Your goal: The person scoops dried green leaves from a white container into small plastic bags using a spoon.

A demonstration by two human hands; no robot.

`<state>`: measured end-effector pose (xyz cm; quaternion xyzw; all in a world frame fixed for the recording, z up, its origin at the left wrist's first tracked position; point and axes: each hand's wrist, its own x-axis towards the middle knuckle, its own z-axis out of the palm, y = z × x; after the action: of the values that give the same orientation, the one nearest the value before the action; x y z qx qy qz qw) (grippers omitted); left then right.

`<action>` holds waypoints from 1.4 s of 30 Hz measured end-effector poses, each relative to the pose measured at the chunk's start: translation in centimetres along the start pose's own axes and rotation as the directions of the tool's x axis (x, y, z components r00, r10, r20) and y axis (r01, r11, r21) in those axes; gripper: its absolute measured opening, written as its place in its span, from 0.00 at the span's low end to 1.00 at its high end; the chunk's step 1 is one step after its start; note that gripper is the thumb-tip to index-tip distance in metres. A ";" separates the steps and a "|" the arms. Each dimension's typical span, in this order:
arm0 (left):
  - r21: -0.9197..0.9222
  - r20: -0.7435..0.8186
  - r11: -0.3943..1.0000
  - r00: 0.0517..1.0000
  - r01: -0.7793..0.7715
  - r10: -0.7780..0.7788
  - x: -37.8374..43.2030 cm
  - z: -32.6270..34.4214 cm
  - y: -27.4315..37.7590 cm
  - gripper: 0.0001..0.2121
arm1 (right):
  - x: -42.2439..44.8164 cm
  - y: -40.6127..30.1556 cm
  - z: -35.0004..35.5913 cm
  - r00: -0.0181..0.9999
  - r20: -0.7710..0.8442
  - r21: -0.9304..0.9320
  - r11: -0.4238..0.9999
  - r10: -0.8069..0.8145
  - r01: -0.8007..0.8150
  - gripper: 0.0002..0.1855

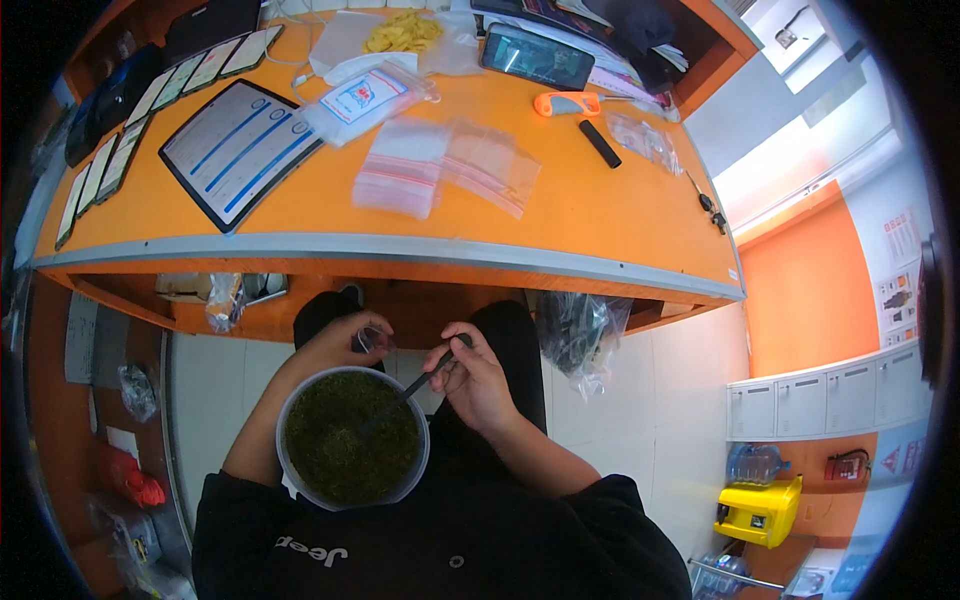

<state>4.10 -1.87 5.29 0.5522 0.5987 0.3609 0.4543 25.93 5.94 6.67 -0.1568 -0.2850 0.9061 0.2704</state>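
Observation:
A round plastic tub (pixel 352 439) with green, moss-like or herb-like contents sits over my lap, inside the bend of my left arm. Beyond its rim, my left hand (pixel 352 336) is closed on a small clear plastic item, perhaps a bag, whose shape I cannot fully make out. My right hand (pixel 472 375) grips the upper end of a dark spoon-like utensil (pixel 409 391), its lower end down in the green contents. On the orange desk ahead lie a stack of clear zip bags (pixel 401 169) and, beside it, more zip bags (pixel 491 165) fanned out.
The desk's metal-trimmed edge (pixel 390 246) runs beyond my hands. On the desk are a tablet (pixel 241 154), several phones, a propped phone (pixel 538 58), an orange-handled screwdriver (pixel 568 103), a black tube (pixel 600 144) and yellow chips or peel (pixel 403 32). A plastic bag (pixel 583 334) hangs below the desk.

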 end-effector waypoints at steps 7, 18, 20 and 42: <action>0.009 0.027 1.000 1.000 -0.007 0.007 0.1 -0.2 -0.3 0.14 | 0.4 -0.2 -0.3 0.999 0.012 0.019 0.999 -0.041 0.040 0.08; -0.056 0.032 0.997 0.999 0.046 -0.044 0.1 -0.2 -0.3 0.14 | 0.4 -0.4 -0.2 0.999 -0.041 0.077 0.997 -0.021 0.024 0.07; -0.049 0.033 0.998 0.999 0.029 -0.027 0.2 -0.2 -0.3 0.14 | 0.4 -0.4 -0.2 0.999 -0.047 0.082 0.996 -0.017 0.021 0.07; -0.026 0.029 0.999 0.999 0.032 -0.032 0.2 -0.1 -0.4 0.14 | 0.5 -1.2 -0.8 0.998 -0.060 0.131 0.990 -0.035 0.043 0.07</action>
<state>3.83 -1.70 4.94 0.5415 0.5961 0.3536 0.4759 26.29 7.39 6.69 -0.1590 -0.2193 0.9127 0.3060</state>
